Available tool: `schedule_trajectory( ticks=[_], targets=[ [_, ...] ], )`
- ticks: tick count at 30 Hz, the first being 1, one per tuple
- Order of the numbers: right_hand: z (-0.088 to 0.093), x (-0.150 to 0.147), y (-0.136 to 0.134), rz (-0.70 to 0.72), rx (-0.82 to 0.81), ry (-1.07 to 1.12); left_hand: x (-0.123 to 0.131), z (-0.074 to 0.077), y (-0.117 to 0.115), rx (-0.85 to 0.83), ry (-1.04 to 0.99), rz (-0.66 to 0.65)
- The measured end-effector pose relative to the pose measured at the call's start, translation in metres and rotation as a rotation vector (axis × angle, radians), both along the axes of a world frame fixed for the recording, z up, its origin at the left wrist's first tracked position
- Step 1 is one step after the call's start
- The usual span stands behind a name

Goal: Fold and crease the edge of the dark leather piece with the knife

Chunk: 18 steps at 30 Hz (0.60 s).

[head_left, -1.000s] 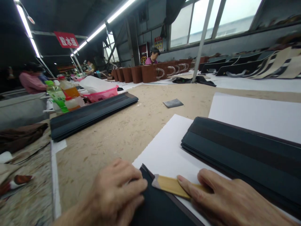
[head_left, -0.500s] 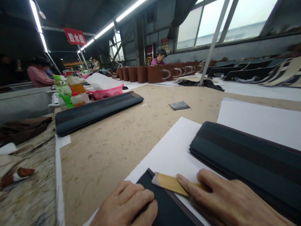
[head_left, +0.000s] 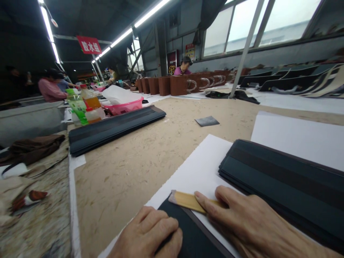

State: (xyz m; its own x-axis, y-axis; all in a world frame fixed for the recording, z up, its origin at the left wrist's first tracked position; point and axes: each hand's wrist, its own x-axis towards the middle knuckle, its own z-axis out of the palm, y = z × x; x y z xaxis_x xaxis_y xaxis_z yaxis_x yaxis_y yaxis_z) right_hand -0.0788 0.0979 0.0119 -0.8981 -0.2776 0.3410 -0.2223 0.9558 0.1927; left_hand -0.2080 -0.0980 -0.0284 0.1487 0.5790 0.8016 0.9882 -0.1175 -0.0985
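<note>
Pressing flat at the 6 o'clock edge of the view, the left hand (head_left: 150, 234) rests with fingers curled on a dark leather panel (head_left: 188, 238), which lies on a white paper sheet (head_left: 199, 172) on the counter (head_left: 129, 168). The right hand (head_left: 247, 224) holds a yellow bamboo scraper (head_left: 186, 200) under extended fingers; the scraper's grey tip sits on the panel's upper corner, along its brown edge.

At 3 o'clock, just beside the right hand, a stack of dark panels (head_left: 285, 179) lies on the same paper and closes off that side. A second white sheet (head_left: 298, 138) lies beyond the stack, toward 2 o'clock.

From 10 to 12 o'clock the bare counter surface is unobstructed up to a small grey square piece (head_left: 206, 121) at 12 o'clock and a second long stack of dark panels (head_left: 115, 127) at 10 o'clock. Behind that stack stand a pink plastic basket (head_left: 125, 106) and drink bottles (head_left: 83, 105) with green and orange contents; their labels cannot be read.

At 9 o'clock the counter edge meets a speckled surface carrying a brown folded cloth (head_left: 33, 147).

At 12 o'clock, far off, a row of brown bags (head_left: 172, 85) stands in front of a seated person (head_left: 184, 67). Another person in a pink top (head_left: 49, 87) is at 10 o'clock. A red hanging sign (head_left: 88, 44) bears white characters, too small to be read with confidence.
</note>
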Motion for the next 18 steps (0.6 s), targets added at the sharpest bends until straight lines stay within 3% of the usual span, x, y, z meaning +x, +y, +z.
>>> schedule_trajectory(
  ticks=[2, 5, 8, 13, 18],
  targets=[
    [-0.004, -0.008, -0.001, 0.003, 0.025, -0.042, 0.002, 0.005, -0.003, -0.050, 0.002, -0.009],
    [-0.013, -0.015, 0.000, -0.112, -0.011, -0.026, 0.002, 0.014, -0.010, -0.296, 0.005, -0.033],
    [-0.021, -0.005, 0.008, -0.217, -0.076, 0.093, 0.004, 0.020, -0.017, -0.291, -0.028, -0.049],
    [-0.030, 0.057, 0.024, -0.361, -0.025, 0.223, 0.018, 0.035, -0.022, -0.491, -0.180, 0.058],
    [-0.025, 0.124, 0.019, -0.402, 0.144, 0.330, 0.014, 0.037, -0.032, -0.423, -0.144, 0.062]
  ],
)
